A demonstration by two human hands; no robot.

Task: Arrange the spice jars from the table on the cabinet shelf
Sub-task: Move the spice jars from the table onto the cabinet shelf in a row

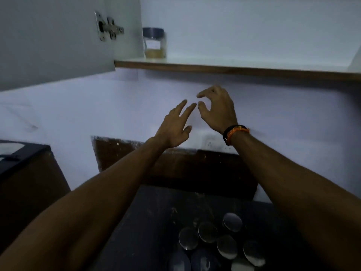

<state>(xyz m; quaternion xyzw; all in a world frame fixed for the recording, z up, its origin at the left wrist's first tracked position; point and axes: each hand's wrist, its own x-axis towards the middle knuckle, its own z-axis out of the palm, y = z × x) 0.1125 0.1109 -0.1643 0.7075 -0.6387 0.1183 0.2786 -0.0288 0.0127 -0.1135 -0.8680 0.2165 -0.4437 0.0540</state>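
Dim kitchen corner, pale wall behind, dark counter low in view, open cabinet above with its door swung left on a metal hinge. One spice jar with a dark lid stands upright at the far left of the cabinet shelf, tucked against the side panel, likely so a row can be filled rightward from it. Remaining jars are clustered on the counter at bottom centre, lids up, several touching, packed close together. Both hands are raised between counter and shelf, holding nothing. Left hand has fingers straight and spread, palm facing away. Right hand has fingers loosely curled with thumb apart from them, empty; a dark and orange wristband sits at that wrist. Judgement: one jar placed, most left; next move calls for reaching down to the cluster.
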